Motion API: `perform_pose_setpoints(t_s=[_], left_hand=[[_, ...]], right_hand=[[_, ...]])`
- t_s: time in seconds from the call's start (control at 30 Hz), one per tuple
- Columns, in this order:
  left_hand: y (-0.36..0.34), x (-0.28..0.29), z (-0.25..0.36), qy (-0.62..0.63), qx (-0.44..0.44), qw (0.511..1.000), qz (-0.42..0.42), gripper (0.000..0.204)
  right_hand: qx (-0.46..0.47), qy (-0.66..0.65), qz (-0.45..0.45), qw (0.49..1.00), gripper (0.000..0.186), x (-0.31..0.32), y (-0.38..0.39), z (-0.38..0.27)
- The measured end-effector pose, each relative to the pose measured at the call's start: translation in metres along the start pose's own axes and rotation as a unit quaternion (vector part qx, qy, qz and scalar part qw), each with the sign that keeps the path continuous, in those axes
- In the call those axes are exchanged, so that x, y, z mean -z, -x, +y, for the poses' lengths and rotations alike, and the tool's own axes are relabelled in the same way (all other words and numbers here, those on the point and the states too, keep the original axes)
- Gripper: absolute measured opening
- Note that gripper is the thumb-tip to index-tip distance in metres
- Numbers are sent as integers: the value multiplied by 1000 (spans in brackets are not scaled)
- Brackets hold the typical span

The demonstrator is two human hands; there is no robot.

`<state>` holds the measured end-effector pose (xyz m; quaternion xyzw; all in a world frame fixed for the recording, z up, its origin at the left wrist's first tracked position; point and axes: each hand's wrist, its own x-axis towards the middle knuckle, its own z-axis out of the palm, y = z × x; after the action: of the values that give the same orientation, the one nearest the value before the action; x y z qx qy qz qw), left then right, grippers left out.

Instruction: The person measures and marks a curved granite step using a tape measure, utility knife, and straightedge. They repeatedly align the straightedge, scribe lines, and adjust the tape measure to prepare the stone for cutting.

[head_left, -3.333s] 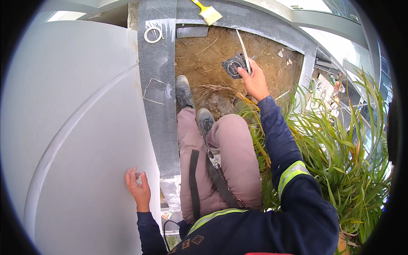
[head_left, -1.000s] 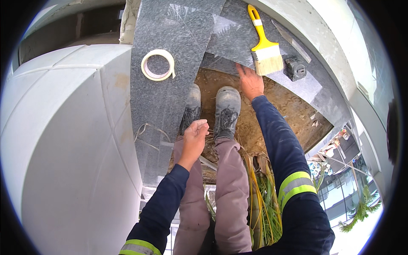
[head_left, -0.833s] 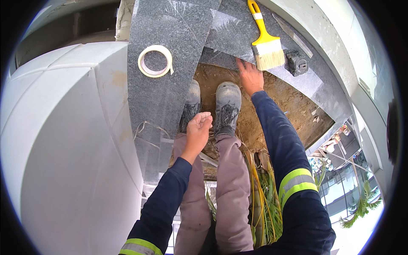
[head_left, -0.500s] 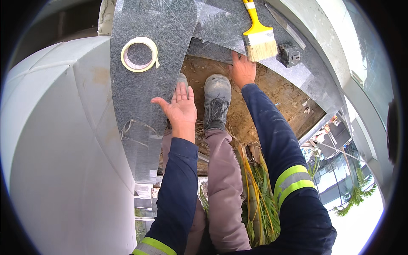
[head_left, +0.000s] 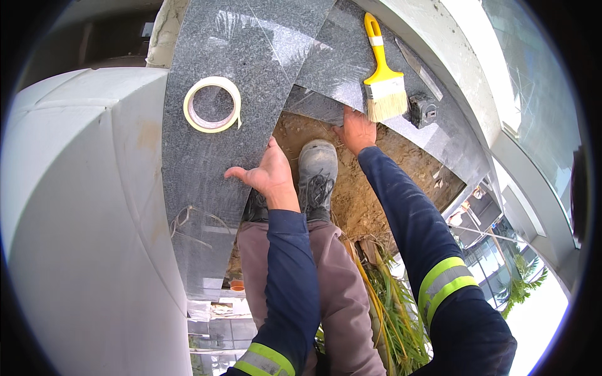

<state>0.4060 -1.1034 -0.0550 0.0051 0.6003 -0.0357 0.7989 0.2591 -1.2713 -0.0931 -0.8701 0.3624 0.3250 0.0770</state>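
Observation:
A dark grey speckled stone slab (head_left: 207, 163) lies on the left. My left hand (head_left: 273, 172) is at its inner edge, palm turned up, thumb stretched out over the stone and fingers extended along the edge. My right hand (head_left: 359, 131) reaches to the edge of a second stone slab (head_left: 342, 56) on the right, just below a paintbrush (head_left: 384, 81) with a yellow handle and pale bristles. Some of its fingers are hidden at that edge. A roll of masking tape (head_left: 235, 103) lies flat on the left slab. Right of the brush sits a dark tape measure (head_left: 423, 111).
Between the slabs is an opening with brown soil (head_left: 357, 194), where my grey boot (head_left: 318, 172) stands. A flat strip (head_left: 417, 67) lies near the curved pale wall (head_left: 461, 59). A large grey curved panel (head_left: 81, 207) rises at left. Long green leaves (head_left: 401, 313) are below.
My left hand has turned, its fingers now foreshortened against the left slab's edge. The right hand stays at the right slab's edge. The whole view has shifted slightly.

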Motion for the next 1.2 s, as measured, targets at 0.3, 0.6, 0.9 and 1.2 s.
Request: perform_pose_setpoints(t_s=[0.3,0.6,0.9,1.2], left_hand=[[-4,1,2,11,14,1000,-26,125],[-3,4,6,-53,-2,998,-43,128],[-11,7,10,-22,7,1000,-17,136],[78,-31,6,-588,157,793,-26,77]], right_hand=[[24,-82,-90,992,79,16,1,0],[6,-225,-68,972,75,41,35,-4],[-45,-248,-38,967,76,66,120,34],[-128,-416,-82,897,69,96,172,17]])
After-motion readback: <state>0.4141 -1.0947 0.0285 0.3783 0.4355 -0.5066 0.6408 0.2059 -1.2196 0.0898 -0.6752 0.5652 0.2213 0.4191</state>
